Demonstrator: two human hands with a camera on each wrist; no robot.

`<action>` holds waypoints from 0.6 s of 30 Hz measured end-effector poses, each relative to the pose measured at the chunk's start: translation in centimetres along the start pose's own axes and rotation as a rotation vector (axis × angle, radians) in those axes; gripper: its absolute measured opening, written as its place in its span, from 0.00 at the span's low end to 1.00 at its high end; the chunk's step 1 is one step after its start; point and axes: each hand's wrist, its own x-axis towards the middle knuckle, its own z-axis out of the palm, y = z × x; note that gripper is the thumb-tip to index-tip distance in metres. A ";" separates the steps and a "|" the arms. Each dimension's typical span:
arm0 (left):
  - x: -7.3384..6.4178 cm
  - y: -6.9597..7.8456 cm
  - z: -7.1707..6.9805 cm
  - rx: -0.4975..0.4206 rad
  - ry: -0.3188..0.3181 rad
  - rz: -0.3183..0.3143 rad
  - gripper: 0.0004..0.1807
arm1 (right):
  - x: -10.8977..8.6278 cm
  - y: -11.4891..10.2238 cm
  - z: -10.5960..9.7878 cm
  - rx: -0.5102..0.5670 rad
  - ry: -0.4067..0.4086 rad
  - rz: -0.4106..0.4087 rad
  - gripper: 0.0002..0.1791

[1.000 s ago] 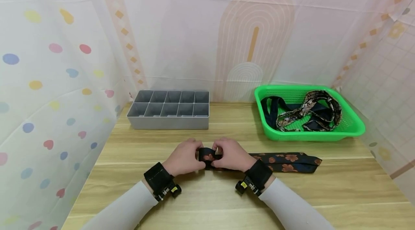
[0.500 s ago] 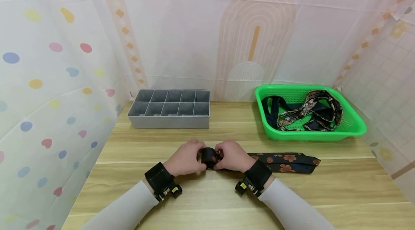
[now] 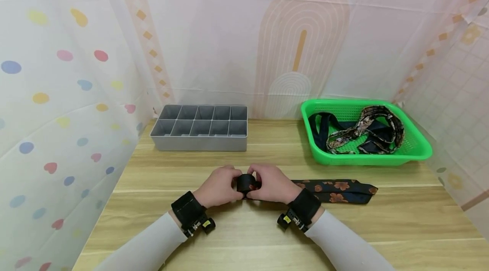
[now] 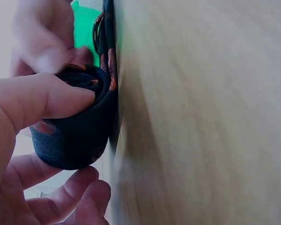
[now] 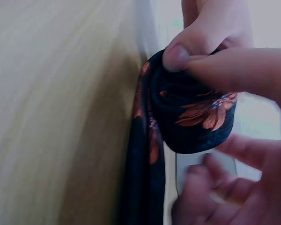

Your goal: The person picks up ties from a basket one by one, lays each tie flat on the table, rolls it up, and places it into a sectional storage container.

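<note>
A dark necktie with orange flowers lies along the table in the head view, its wide end (image 3: 340, 191) stretched flat to the right. The other end is wound into a roll (image 3: 245, 182) standing between both hands. My left hand (image 3: 218, 185) grips the roll's left side, thumb over one end of the coil (image 4: 75, 136) in the left wrist view and fingers round the opposite end. From the right, my right hand (image 3: 272, 183) holds the roll between thumb and fingers. The right wrist view shows the coil's flowered side (image 5: 206, 115) and layers. The right hand hides the tie's middle stretch.
A grey divided box (image 3: 200, 143) with several compartments stands at the back left. At the back right is a green plastic basket (image 3: 366, 160) containing more neckties, one dark (image 3: 322, 129) and one patterned (image 3: 376, 114). A printed curtain (image 3: 214, 42) hangs behind the wooden table (image 3: 244, 237).
The loop at the tie's left end has become a tighter, rounder roll, its plain dark face turned outward. The right hand's fingers moved off to the right, then back left onto the roll.
</note>
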 end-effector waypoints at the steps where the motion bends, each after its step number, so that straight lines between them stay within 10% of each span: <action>1: -0.1 0.2 -0.1 -0.001 0.001 -0.005 0.13 | -0.1 -0.2 -0.2 0.005 0.017 -0.010 0.20; 18: -0.3 0.8 -0.6 -0.035 0.035 -0.069 0.16 | -0.4 -0.5 -1.8 -0.111 0.030 0.045 0.15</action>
